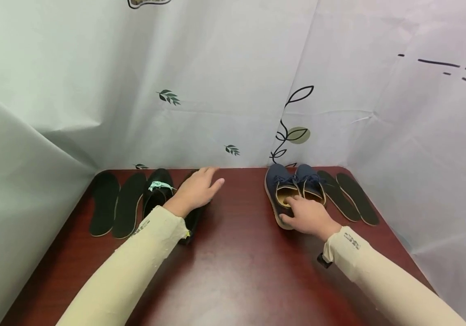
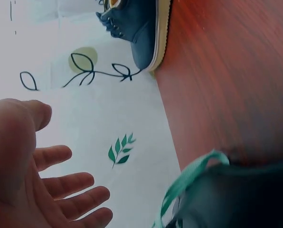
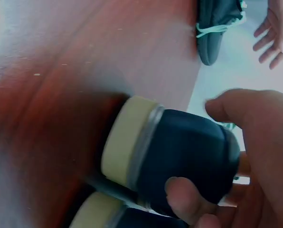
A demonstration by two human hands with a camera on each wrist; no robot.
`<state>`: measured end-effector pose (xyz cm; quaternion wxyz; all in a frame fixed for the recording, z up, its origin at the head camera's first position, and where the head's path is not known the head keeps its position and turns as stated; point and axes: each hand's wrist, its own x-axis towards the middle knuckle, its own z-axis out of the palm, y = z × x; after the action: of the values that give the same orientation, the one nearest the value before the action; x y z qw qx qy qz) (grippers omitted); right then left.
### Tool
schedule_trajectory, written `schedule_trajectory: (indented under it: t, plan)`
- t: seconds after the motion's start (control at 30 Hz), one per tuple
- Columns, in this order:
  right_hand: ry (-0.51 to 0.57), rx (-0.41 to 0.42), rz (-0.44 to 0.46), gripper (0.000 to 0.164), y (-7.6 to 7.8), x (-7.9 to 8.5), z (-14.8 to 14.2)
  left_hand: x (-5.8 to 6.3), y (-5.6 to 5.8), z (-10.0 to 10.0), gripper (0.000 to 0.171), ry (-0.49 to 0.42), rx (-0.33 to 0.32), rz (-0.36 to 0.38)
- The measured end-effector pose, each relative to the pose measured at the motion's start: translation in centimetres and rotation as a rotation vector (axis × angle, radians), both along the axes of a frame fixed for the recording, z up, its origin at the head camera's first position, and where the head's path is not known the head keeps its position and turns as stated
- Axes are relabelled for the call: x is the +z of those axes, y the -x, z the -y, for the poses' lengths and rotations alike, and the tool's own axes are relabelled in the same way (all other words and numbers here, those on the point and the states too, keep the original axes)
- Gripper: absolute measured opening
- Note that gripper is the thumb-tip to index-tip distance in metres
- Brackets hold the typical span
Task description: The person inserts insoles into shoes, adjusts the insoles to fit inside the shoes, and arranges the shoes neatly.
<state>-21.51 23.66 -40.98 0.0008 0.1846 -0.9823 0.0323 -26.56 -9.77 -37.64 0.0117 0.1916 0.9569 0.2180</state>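
Over the right one of two black shoes (image 1: 193,222), my left hand (image 1: 195,191) hovers with straight, spread fingers, holding nothing. It partly hides that shoe; the other black shoe (image 1: 160,175) has mint-green laces. My right hand (image 1: 311,215) reaches to the heel of a navy lace-up shoe (image 1: 272,183). Its fingers lie at the tan-lined opening, one fingertip overlapping the heel (image 3: 189,147) in the right wrist view. The thumb (image 3: 220,107) stands off the collar there. Close alongside is the matching navy shoe (image 1: 305,173), its heel partly behind my hand.
Two dark insoles (image 1: 104,201) lie side by side at the table's far left, and two more insoles (image 1: 357,197) at the far right. A white printed curtain (image 1: 233,81) hangs behind and along both sides of the glossy red-brown table (image 1: 233,262).
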Motion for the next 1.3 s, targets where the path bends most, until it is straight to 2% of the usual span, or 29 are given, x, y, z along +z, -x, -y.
schedule_trajectory:
  t: [0.1, 0.3, 0.67, 0.9, 1.07, 1.3]
  plan:
    - [-0.001, 0.004, 0.007, 0.047, 0.0, -0.7, 0.0, -0.3, 0.1, -0.7, 0.063, -0.013, -0.001, 0.004]
    - [0.039, -0.016, -0.008, 0.032, -0.2, -1.4, -0.1, -0.9, 0.3, -2.2, 0.064, -0.054, 0.006, 0.069]
    - [0.133, 0.036, -0.004, 0.029, -0.2, -1.7, -0.2, -2.4, 0.2, -5.0, 0.057, -0.166, 0.004, 0.176]
    - [0.207, 0.031, -0.02, 0.024, -0.5, -1.9, 0.0, -4.2, 0.2, -5.4, 0.05, -0.208, 0.017, 0.224]
    - [0.244, 0.035, -0.026, 0.028, -0.7, -2.2, 0.2, -5.4, 0.4, -5.4, 0.05, -0.215, 0.047, 0.231]
    - [0.255, 0.058, -0.061, 0.032, -1.2, -2.5, 0.9, -6.2, 0.6, -5.8, 0.049, -0.232, 0.075, 0.253]
